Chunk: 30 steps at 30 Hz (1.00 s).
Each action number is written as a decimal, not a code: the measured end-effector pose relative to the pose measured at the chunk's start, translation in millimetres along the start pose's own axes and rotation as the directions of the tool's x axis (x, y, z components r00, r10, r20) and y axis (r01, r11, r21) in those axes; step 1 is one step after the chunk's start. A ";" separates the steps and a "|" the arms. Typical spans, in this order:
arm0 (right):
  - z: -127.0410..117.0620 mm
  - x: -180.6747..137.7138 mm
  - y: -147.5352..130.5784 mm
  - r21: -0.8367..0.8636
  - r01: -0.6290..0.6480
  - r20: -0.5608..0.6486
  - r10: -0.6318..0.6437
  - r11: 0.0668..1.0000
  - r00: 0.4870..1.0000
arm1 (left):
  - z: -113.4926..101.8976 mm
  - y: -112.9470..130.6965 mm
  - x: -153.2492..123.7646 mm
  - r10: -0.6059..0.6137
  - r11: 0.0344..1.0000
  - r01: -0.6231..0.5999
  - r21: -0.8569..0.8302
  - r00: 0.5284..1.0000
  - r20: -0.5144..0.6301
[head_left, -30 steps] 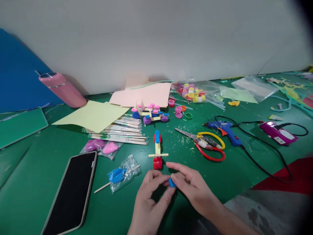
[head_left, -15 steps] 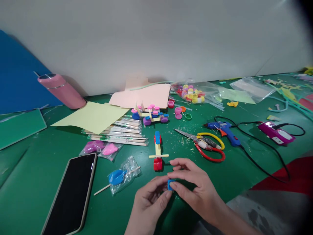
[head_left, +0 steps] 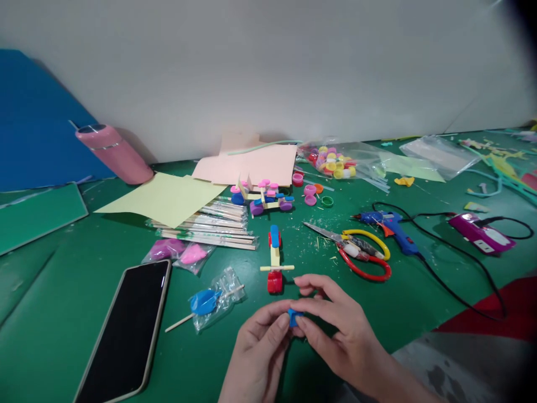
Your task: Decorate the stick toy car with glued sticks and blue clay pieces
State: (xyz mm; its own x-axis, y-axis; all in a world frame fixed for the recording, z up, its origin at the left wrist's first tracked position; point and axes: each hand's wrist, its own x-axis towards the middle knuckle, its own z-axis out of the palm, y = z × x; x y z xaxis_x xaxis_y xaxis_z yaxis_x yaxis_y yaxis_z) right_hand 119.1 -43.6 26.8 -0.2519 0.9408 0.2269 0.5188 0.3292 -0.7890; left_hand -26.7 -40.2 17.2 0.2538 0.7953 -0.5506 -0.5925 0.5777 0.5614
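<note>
Between the fingertips of both hands is a small piece of blue modelling clay (head_left: 295, 318), partly covered by the fingers. My left hand (head_left: 262, 341) pinches it from the left with thumb and forefinger. From the right, my right hand (head_left: 339, 324) holds it with thumb and forefinger, the other fingers bent above. Just beyond the hands stands a small toy vehicle (head_left: 274, 258) with red wheels, a pale stick body, a crossbar and a blue top piece. To the left lies a lump of blue clay (head_left: 204, 302) in clear plastic, with a thin wooden stick.
A phone (head_left: 126, 330) lies at left, near wrapped sticks (head_left: 218, 229) and a pink bottle (head_left: 115, 154). Scissors (head_left: 356, 249), a blue glue gun (head_left: 392, 226) and its trailing cord are on the right. More toy vehicles (head_left: 268, 201) and a bag of bottle caps (head_left: 331, 162) sit behind.
My left thumb has moved up onto the blue clay, and the piece is turned a little between the fingers. The whole view has shifted slightly, with the table things appearing farther right.
</note>
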 end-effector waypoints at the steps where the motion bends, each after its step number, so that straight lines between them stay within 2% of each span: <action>1: -0.1 0.5 -0.6 0.002 0.003 -0.006 -0.003 1.000 1.000 | -0.3 0.1 -0.3 0.001 1.000 -0.001 0.005 1.000 -0.004; 6: -0.3 2.8 0.0 -0.019 0.000 -0.016 0.000 1.000 1.000 | -2.3 -1.5 0.4 -0.013 1.000 0.013 0.027 1.000 -0.001; 12: -2.8 3.3 3.4 -0.001 -0.039 0.030 0.039 0.999 0.999 | -4.5 -0.6 3.3 -0.044 0.999 0.044 0.023 0.999 0.001; 17: -4.5 3.9 2.6 -0.023 -0.068 0.078 0.069 0.997 0.995 | -6.5 -0.6 3.9 -0.015 0.997 0.015 0.076 1.000 0.007; 23: -5.7 4.5 1.9 -0.109 -0.032 0.080 0.041 0.993 0.996 | -6.7 -2.5 3.6 0.048 0.981 -0.046 0.186 0.999 -0.006; 30: -7.7 6.8 -2.3 -0.153 0.000 0.110 0.017 0.988 0.994 | -6.2 -0.2 3.7 0.060 0.972 -0.061 0.226 0.998 0.012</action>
State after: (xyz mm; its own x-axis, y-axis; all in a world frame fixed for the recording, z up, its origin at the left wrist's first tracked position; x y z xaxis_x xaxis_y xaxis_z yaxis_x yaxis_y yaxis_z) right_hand 122.5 -37.3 34.5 -0.3312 0.9317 0.1494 0.6375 0.3377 -0.6926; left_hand -30.4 -38.6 11.2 0.2270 0.8304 -0.5089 -0.4191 0.5550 0.7186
